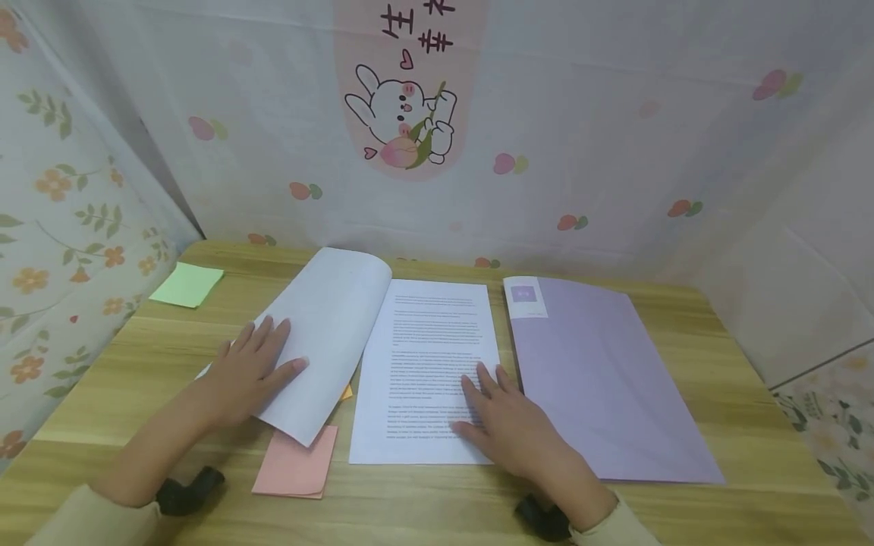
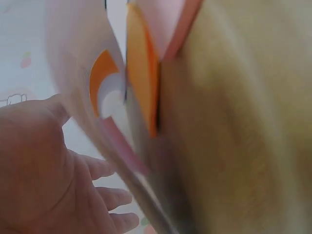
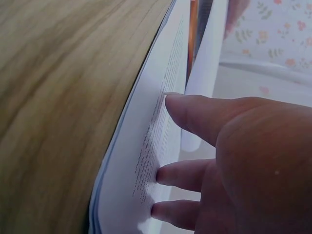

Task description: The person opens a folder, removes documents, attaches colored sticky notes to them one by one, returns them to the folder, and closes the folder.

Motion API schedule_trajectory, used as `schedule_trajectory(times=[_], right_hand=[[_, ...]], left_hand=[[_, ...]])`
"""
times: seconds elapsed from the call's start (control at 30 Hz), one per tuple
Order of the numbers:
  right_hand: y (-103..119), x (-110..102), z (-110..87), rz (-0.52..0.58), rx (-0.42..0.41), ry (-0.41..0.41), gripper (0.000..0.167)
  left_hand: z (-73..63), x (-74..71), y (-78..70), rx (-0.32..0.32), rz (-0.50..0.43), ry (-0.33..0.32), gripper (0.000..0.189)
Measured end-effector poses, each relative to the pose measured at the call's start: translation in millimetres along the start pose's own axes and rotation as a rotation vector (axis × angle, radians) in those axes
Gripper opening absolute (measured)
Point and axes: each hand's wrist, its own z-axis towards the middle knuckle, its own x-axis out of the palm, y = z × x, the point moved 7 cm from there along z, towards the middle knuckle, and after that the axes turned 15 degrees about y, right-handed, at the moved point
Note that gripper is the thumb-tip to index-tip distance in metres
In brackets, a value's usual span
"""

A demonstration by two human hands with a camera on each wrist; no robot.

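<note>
A printed page (image 1: 430, 371) lies in the middle of the table with lines of text facing up. Left of it, a blank white sheet (image 1: 334, 326) curves up and over like a turned page. My left hand (image 1: 249, 371) rests on that sheet, fingers extended, its thumb on the white surface. My right hand (image 1: 505, 421) rests on the lower right of the printed page. In the right wrist view the fingertips (image 3: 168, 173) touch the text. An orange sticky note pad (image 2: 144, 73) and pink sticky notes (image 1: 297, 460) sit by the turned sheet's lower edge.
A purple folder (image 1: 601, 379) with a white label lies to the right of the pages. Green sticky notes (image 1: 187, 284) lie at the far left of the wooden table (image 1: 423, 508). A printed cloth (image 1: 580, 136) hangs behind the table.
</note>
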Motion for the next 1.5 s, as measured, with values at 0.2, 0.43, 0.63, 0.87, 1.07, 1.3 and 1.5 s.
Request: schedule_trajectory(times=[0.2,0.43,0.63,0.87,1.07,1.3,1.5], right_hand=[[-2.4,-0.1,-2.1,-0.005,0.014,-0.002,0.066],[-3.1,-1.4,-4.3,-0.009,0.011,-0.033,0.064],[-2.7,-1.2,-4.3,-0.011,0.010,-0.045,0.063],[-2.1,-0.7,-3.7,-0.007,0.010,-0.050,0.061],[0.2,-2.0,-2.2,-0.018,0.005,-0.049,0.060],[0.7,-3.5,-1.0,-0.036,-0.005,-0.077,0.059],[0.2,-3.3,1.5,-0.040,-0.014,-0.082,0.059]], left_hand=[[11.7,-35.2,18.1,-0.006,-0.008,0.002,0.086],[30.4,-81.0,76.8,-0.113,0.007,0.030,0.082],[37.5,-91.4,113.8,-0.219,0.003,0.047,0.087],[41.9,-92.8,138.0,-0.300,0.000,0.013,0.093],[41.1,-91.9,154.3,-0.342,-0.013,-0.027,0.094],[37.5,-100.7,148.0,-0.358,0.040,-0.141,0.076],[33.3,-104.0,151.5,-0.340,-0.041,-0.205,0.084]])
